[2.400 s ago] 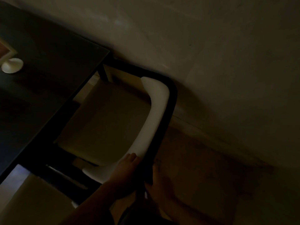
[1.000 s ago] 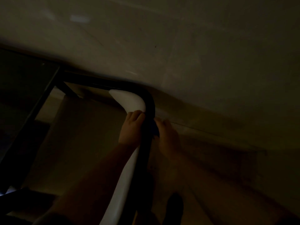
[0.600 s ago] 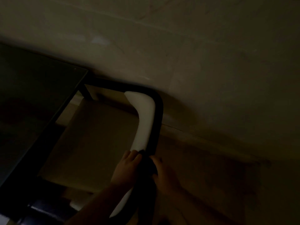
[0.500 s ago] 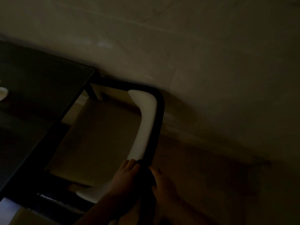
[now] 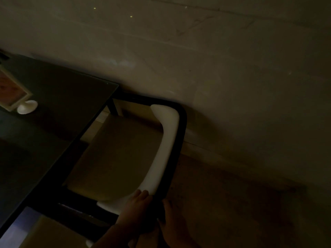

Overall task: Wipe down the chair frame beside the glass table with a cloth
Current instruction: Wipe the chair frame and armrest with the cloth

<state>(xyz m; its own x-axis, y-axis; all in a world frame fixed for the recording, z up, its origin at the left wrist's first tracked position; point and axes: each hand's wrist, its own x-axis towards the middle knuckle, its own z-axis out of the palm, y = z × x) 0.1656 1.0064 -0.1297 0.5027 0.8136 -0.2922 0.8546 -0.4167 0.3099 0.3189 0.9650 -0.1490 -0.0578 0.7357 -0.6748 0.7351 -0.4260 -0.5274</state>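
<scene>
The chair frame [image 5: 180, 133], a black tube that bends round the back of the seat, stands tucked against the corner of the glass table [image 5: 59, 111] in a very dim room. Inside the bend runs a white curved backrest [image 5: 166, 140], and below it the pale seat cushion [image 5: 114, 158] reaches partly under the table's edge. The frame's near corner is low in the view, just where both hands meet it.

The left hand [image 5: 136, 206] lies on the inner side, its fingers curled over the lower end of the white backrest and against the black tube. The right hand [image 5: 172, 221] is on the outer side of the tube, fingers pointing up along it and pressed to the dark bar. Between the two hands there is a dark mass on the frame that may be the cloth [image 5: 155, 212], but in this light I cannot tell it apart from the tube, nor say for sure which hand grips it. Both hands look closed around that stretch of frame rather than spread flat.

On the table top, far left, a small white stand [image 5: 26, 107] holds a framed card [image 5: 12, 93]. Behind the chair a pale marbled wall [image 5: 215, 68] comes down to a brownish floor [image 5: 232, 203].
</scene>
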